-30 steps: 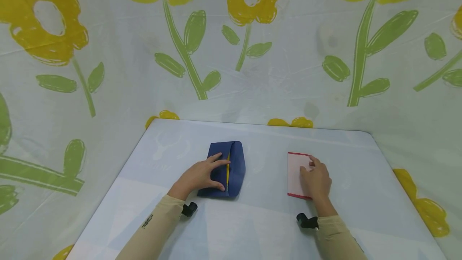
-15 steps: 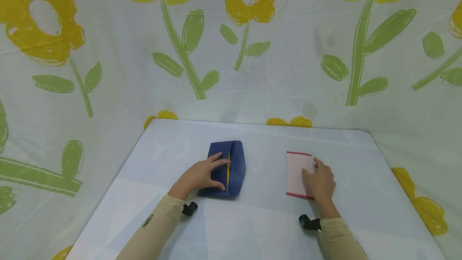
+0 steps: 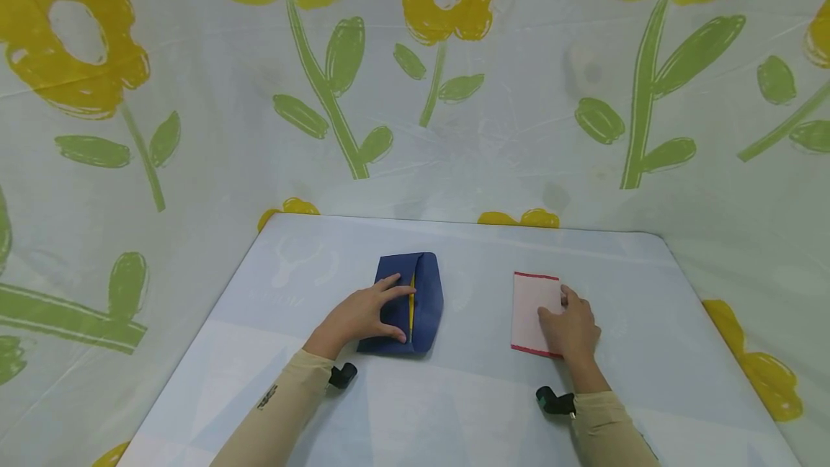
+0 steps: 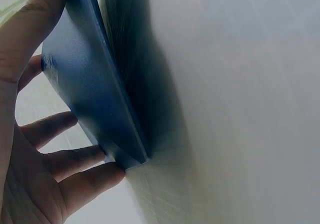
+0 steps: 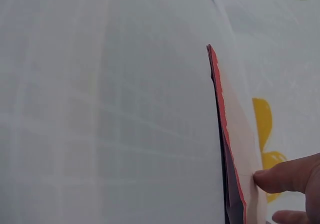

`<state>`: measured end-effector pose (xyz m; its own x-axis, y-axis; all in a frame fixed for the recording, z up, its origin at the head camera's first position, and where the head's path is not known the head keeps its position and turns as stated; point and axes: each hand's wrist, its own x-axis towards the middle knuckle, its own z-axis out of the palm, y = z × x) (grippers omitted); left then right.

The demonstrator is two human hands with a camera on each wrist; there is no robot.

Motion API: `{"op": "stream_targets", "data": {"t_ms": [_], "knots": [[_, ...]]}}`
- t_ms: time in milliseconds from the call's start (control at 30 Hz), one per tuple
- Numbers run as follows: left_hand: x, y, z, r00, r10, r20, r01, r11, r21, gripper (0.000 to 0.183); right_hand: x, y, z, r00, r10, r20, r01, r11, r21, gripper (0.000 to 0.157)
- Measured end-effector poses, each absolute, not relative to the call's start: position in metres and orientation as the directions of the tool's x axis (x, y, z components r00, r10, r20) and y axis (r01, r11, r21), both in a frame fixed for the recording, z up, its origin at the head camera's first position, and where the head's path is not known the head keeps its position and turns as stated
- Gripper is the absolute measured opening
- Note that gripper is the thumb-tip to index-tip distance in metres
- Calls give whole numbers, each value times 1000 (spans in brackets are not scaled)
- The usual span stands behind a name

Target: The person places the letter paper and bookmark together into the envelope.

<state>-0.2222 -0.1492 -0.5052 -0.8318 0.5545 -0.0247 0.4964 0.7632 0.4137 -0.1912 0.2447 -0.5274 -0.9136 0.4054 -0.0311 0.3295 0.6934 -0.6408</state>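
A dark blue envelope (image 3: 428, 308) with its flap out to the right lies left of the table's middle; a yellow strip (image 3: 411, 305) shows in its opening. My left hand (image 3: 357, 317) holds it by the body, thumb and fingertips near the opening. In the left wrist view, several fingertips touch one edge of the envelope (image 4: 90, 79). To the right is a pale pink card (image 3: 533, 312) with red top and bottom edges. My right hand (image 3: 576, 330) holds its right side, the thumb on its face. The card (image 5: 232, 129) looks layered in the right wrist view; the fingertips behind are hidden.
Both things are over a pale white-blue table (image 3: 467, 409). A cloth wall (image 3: 506, 150) with printed yellow flowers and green leaves stands behind and at the sides. A small black camera is strapped at each wrist.
My right hand has shifted slightly to the right, and the pink card now sits a little further left. My left hand and the envelope have barely moved.
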Motion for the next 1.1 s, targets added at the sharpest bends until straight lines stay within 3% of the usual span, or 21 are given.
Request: {"op": "stream_targets", "data": {"t_ms": [767, 1100], "knots": [[-224, -142, -506, -832, 555, -30, 495, 764, 414, 91, -188, 247, -523, -935, 345, -78, 304, 670, -677, 68], [-224, -139, -504, -819, 574, -10, 518, 746, 419, 90, -187, 250, -525, -940, 341, -32, 260, 650, -714, 62]]}}
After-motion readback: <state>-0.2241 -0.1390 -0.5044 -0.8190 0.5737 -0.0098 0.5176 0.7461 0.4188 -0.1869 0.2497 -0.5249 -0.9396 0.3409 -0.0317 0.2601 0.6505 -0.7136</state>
